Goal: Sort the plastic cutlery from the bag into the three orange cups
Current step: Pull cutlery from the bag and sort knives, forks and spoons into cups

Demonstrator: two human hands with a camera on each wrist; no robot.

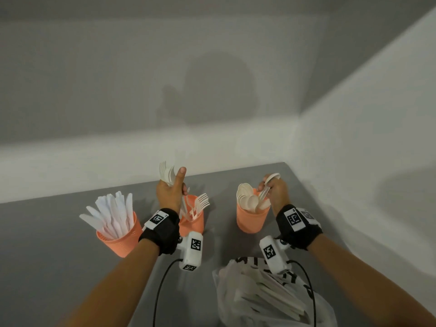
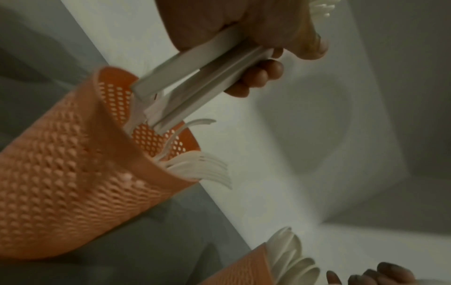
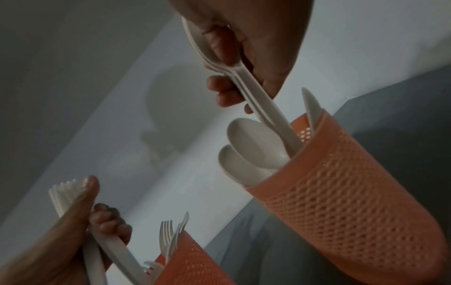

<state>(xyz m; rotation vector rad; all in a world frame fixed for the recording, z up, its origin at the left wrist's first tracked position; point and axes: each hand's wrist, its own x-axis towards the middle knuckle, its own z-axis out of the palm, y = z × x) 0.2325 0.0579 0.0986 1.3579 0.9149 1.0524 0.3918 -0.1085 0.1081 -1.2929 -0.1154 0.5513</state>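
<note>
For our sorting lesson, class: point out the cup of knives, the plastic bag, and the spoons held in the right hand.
cup of knives [image 1: 119, 243], head view, orange wall.
plastic bag [image 1: 236, 296], head view, crumpled left side.
spoons [image 3: 273, 113], right wrist view, handles.

Bare forearms, black wrist straps [image 1: 162, 228] bearing square black-and-white marker tags, white camera modules [image 1: 192, 250] clipped beneath each wrist, black cables [image 1: 160, 291] trailed back.

In your left hand [image 1: 170, 192] the forks [image 2: 195, 81] are matt white plastic, smooth and ribbed along the handles. Just below those fingers, the middle cup [image 2: 73, 173] is orange plastic, perforated like mesh. The spoons [image 3: 263, 100] pinched in your right hand [image 1: 274, 188] look smooth, faintly glossy off-white plastic. Behind your wrists the bag [image 1: 259, 296] is thin, crinkled, translucent film on the matt grey table [image 1: 59, 267].
</note>
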